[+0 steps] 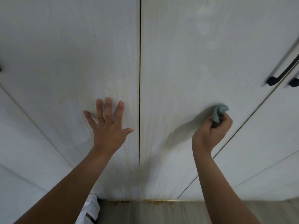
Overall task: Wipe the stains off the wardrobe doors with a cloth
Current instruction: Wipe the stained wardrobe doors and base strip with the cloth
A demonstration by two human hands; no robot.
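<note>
1. The blue cloth is mostly hidden in the right grip, whose fingers curl round it. Its crumpled end meets the right wardrobe door.
2. Stains are hard to make out: pale smudges higher up that door.
3. The left grip lies flat with fingers spread on the left door, just beside the centre seam.
4. A black handle is cut off at the right edge.

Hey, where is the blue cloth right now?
Head view, right side: the blue cloth is bunched in the right hand at the wardrobe door, below the black handle.
</note>
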